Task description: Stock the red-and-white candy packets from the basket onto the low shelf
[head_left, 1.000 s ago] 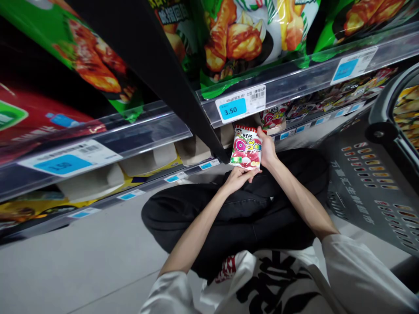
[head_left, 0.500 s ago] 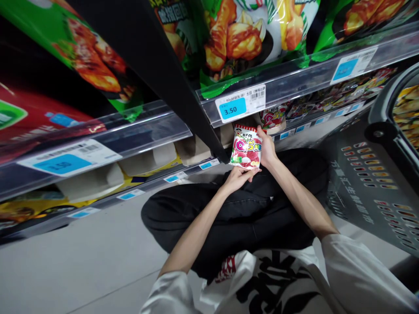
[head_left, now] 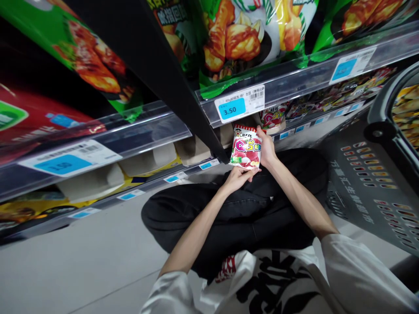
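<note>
Both hands hold a small bag of gummy candy (head_left: 246, 148), white and pink with a red striped top edge and colourful lettering on its front. My left hand (head_left: 239, 179) grips the bag's bottom edge, the thumb and fingers closed on it. Along the bag's right side, my right hand (head_left: 266, 147) is closed, with some of its fingers hidden behind the bag. The bag is upright with its front turned towards me, just below the shelf edge. Behind my right hand, a similar candy bag (head_left: 273, 117) sits in a box on the lowest shelf.
Green snack bags (head_left: 242, 39) fill the shelf above, over a price tag (head_left: 240, 104) reading 3.50. A black shelf post (head_left: 170, 78) slants down just left of the hands. At the right stands a grey shopping basket (head_left: 356, 192) with yellow packages inside. Open cartons (head_left: 150, 159) line the lower shelf.
Almost nothing differs. The camera view has shifted very slightly, while both hands stay on the candy bag in the same place.
</note>
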`<state>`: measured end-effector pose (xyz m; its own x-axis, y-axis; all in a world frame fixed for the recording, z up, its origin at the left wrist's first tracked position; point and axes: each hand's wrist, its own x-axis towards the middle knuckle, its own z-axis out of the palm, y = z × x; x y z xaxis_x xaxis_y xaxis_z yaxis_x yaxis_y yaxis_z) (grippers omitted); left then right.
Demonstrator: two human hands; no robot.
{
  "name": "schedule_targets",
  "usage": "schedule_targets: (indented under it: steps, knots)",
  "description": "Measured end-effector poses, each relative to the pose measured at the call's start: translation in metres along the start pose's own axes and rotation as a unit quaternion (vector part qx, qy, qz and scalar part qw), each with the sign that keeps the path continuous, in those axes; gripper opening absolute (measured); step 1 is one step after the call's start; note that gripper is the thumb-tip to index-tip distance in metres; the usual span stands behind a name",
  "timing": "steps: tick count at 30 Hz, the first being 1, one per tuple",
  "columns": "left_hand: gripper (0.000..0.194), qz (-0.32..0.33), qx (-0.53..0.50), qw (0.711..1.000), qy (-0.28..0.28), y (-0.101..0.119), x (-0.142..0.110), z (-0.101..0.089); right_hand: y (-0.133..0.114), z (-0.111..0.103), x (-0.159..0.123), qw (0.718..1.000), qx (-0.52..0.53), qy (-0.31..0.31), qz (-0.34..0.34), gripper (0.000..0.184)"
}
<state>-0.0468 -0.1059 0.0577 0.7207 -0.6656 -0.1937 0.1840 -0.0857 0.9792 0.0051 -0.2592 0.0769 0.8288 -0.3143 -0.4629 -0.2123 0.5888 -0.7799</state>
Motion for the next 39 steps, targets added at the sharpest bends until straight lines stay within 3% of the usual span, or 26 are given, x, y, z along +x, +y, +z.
schedule_targets:
  steps: [29,34,37,39]
  knots:
    - [0.05,-0.007,0.038,0.999,0.022,-0.004,0.002,0.001,-0.004,0.002,0.002,0.999,0.022,-0.01,0.034,0.048]
    - [0.04,-0.013,0.006,0.997,0.077,-0.018,0.006,0.004,-0.004,0.002,0.006,0.998,0.038,-0.017,0.041,0.05]
    - [0.036,-0.003,-0.004,0.988,0.155,-0.02,0.008,0.005,-0.005,0.001,0.009,0.998,0.055,-0.02,0.029,0.046]
    - [0.049,0.039,-0.01,0.974,0.224,-0.018,0.008,0.007,-0.005,-0.001,0.012,0.996,0.074,-0.029,0.038,0.041]
